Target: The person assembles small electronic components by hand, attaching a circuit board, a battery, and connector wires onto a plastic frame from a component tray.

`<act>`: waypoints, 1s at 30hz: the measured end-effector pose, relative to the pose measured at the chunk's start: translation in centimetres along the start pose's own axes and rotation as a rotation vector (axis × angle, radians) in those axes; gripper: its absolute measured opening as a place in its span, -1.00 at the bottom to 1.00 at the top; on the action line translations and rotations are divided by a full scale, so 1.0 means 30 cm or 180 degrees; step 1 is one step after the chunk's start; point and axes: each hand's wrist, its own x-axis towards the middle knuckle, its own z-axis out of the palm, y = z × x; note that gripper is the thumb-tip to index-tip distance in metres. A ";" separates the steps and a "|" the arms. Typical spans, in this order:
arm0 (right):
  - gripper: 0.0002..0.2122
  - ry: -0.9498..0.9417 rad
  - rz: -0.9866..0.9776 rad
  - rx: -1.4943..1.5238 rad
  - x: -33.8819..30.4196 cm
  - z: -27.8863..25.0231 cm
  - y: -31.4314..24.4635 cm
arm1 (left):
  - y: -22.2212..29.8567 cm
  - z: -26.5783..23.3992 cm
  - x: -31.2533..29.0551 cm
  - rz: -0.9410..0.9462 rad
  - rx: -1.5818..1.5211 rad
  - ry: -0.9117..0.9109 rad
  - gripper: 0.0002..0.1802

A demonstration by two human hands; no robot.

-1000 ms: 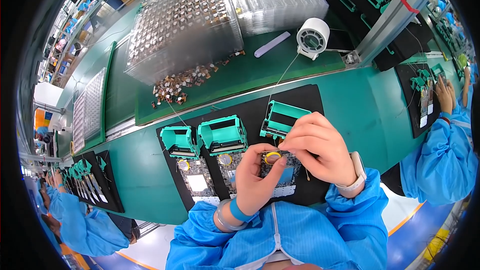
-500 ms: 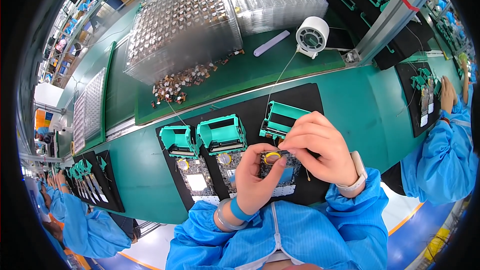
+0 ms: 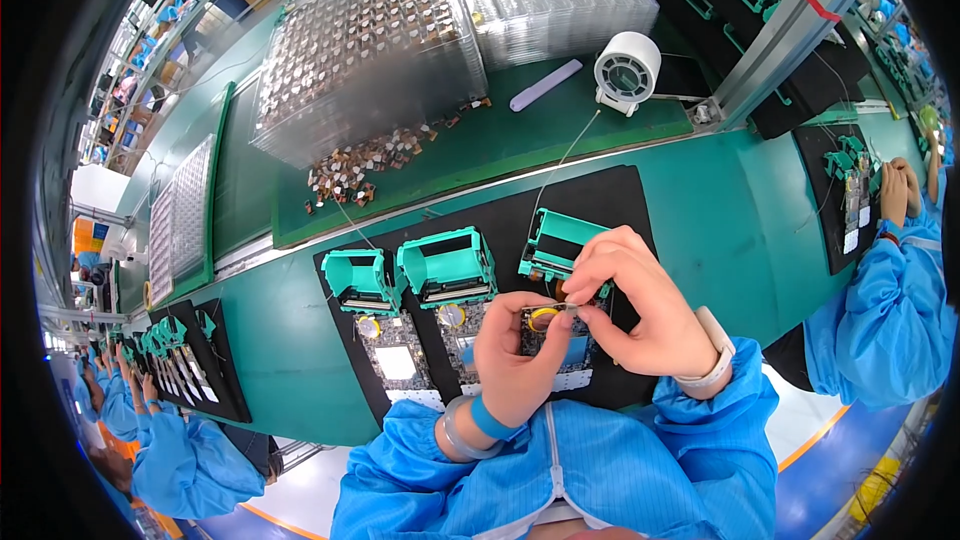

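Note:
Both my hands meet over the rightmost of several circuit boards, near its upper edge. My left hand [image 3: 518, 355] is closed on this circuit board [image 3: 575, 352], thumb and fingers pinching its upper edge beside a yellow-rimmed round part [image 3: 543, 318]. My right hand [image 3: 645, 302] touches the same edge, with thumb and index fingertip close together; whatever lies between them is too small to make out. Just beyond the fingers sits a green plastic housing [image 3: 570, 230], partly covered by my right hand. Two more green housings [image 3: 447, 258] with boards [image 3: 398, 355] lie to the left.
A black mat [image 3: 625, 195] lies under the boards on the green bench [image 3: 700, 200]. Behind stand clear plastic trays [image 3: 365, 50], a pile of small parts [image 3: 355, 168], a purple-white bar [image 3: 546, 86] and a white round fan [image 3: 627, 68]. Co-workers in blue sit on both sides.
My right thumb and index finger have shifted slightly along the board's upper edge, and the hand's fingers are bent more. My left hand keeps its hold almost in place.

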 end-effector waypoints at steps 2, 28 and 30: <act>-0.64 -0.0008 0.0005 0.0013 -0.006 0.006 0.006 | -0.002 0.005 -0.002 0.0041 0.0097 0.0052 -0.75; -0.86 0.1052 0.1504 -0.0235 -0.212 -0.066 0.226 | 0.148 -0.614 -0.059 0.0120 0.3029 0.1359 -0.87; -0.81 0.0862 0.1550 -0.0302 -0.210 -0.047 0.201 | 0.114 -0.635 -0.083 -0.0147 0.3021 0.1234 -0.83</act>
